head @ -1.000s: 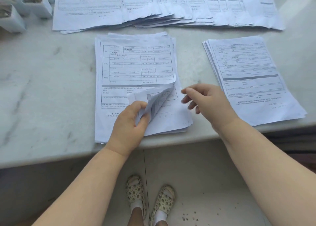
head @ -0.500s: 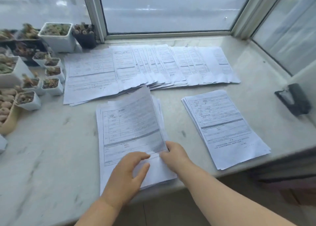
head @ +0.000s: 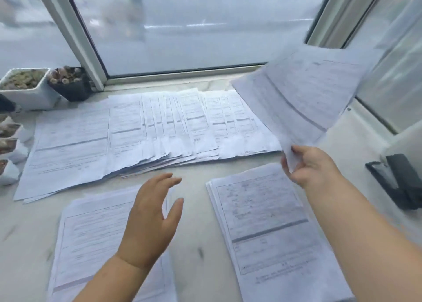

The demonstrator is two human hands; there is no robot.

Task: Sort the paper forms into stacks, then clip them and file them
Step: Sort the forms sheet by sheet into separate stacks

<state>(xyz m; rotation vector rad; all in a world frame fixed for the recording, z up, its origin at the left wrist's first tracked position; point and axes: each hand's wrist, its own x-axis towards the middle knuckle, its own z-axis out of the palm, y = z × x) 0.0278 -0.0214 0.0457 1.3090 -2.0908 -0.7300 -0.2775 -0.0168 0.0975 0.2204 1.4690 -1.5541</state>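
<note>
Mid-sort at a pale marble tabletop (head: 194, 244): right hand (head: 312, 167) pinching a lifted white printed form (head: 303, 96) by its corner above the right-hand stack (head: 269, 233), left hand (head: 151, 219) spread and empty, placement on its matching pile probably next.

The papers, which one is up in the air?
The sheet pinched by the right hand at its bottom corner. It hangs lifted over the sill; the other forms lie flat in stacks.

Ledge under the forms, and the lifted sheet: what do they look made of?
Ledge: likely polished marble or similar stone, pale with grey veins and a soft sheen. Sheet in the right hand: thin matte white printed paper, bowing from the pinched corner.
</note>
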